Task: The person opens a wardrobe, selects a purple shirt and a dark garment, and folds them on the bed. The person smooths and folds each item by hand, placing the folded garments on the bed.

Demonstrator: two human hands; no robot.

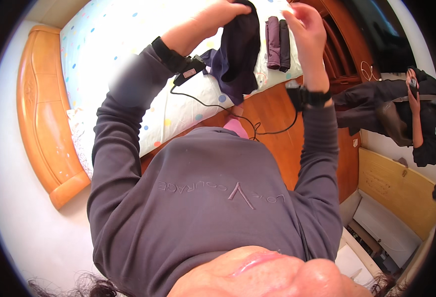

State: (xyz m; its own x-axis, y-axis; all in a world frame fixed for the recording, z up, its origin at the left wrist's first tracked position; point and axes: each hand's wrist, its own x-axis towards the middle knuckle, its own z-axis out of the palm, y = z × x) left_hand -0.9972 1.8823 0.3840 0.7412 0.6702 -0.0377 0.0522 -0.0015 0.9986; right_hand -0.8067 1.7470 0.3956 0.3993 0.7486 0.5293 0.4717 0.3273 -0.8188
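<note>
My left hand (pixel 217 16) grips the top of a dark navy garment (pixel 240 49) that hangs down over the edge of the bed. My right hand (pixel 304 24) is raised beside it at the upper right, fingers curled near the garment's top edge; whether it pinches the cloth is unclear. Two rolled dark cloth items (pixel 277 43), one purple and one black, lie side by side on the bed just between my hands. Black wrist devices with a cable (pixel 213 104) sit on both my forearms.
The bed (pixel 129 59) has a white sheet with coloured dots and an orange wooden frame (pixel 42 123). A wooden floor (pixel 277 123) lies beside it. Another person in dark clothes (pixel 401 114) sits at the right. A light wooden board (pixel 396 188) leans below them.
</note>
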